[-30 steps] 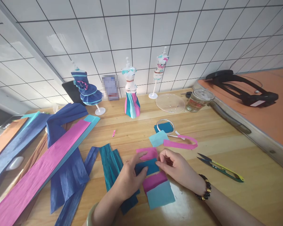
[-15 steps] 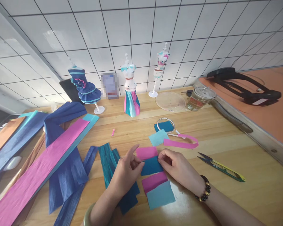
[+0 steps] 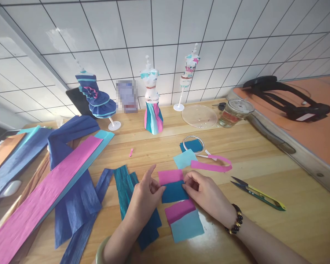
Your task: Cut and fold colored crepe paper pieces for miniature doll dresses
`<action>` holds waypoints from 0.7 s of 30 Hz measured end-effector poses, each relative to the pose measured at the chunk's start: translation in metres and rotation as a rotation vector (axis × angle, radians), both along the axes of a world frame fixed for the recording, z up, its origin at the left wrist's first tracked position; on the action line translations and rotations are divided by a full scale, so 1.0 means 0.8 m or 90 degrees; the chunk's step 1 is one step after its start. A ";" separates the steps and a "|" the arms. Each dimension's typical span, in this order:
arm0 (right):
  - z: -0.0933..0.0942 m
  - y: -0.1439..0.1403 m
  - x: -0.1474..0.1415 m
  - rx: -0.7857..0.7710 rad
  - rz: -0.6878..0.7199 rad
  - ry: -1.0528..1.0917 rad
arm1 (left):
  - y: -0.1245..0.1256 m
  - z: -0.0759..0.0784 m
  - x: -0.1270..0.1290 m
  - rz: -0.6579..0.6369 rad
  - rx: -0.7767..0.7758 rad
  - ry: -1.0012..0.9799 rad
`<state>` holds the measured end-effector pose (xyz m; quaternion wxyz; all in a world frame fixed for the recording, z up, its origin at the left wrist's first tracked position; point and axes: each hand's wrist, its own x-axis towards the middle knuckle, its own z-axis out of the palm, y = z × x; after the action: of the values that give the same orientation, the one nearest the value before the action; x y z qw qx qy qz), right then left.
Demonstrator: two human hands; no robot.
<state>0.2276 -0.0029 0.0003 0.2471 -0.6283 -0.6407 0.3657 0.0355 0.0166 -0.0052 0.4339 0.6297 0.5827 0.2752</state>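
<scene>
A dark teal crepe-paper piece (image 3: 172, 193) is stretched between my two hands, just over the tabletop. At its upper left corner, my left hand (image 3: 144, 198) pinches the edge with thumb and a curled finger while the index finger points up. My right hand (image 3: 207, 190) grips the opposite upper corner between thumb and fingertips. Its top edge overlaps a pink piece (image 3: 169, 176) lying behind it. Closer to me, a magenta piece (image 3: 179, 211) lies partly under a light blue one (image 3: 187, 226). Dark teal strips (image 3: 151, 234) lie partly beneath my left forearm.
Thread snips (image 3: 258, 193) lie at right. Behind my hands are a tape roll (image 3: 194, 151), a light blue piece (image 3: 184, 158) and a pink strip (image 3: 209, 167). Small dress forms (image 3: 151, 88) stand by the wall near a glass jar (image 3: 235, 113). Long crepe strips (image 3: 55, 176) cover the left.
Both hands and the dark teal piece have shifted slightly left, and its upper edge now sits a little further over the pink piece. The camera view has tilted slightly.
</scene>
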 end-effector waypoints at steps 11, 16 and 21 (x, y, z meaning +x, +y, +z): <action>0.000 -0.001 0.001 0.001 0.000 0.004 | 0.001 -0.003 -0.005 0.016 -0.007 -0.018; 0.002 0.002 -0.001 -0.007 0.004 -0.014 | 0.002 -0.003 -0.005 0.010 -0.017 -0.009; 0.002 -0.001 -0.002 -0.003 0.000 -0.026 | 0.002 -0.002 -0.005 0.004 -0.018 -0.008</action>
<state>0.2259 -0.0036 0.0020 0.2330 -0.6362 -0.6446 0.3542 0.0317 0.0181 -0.0066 0.4454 0.6197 0.5861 0.2722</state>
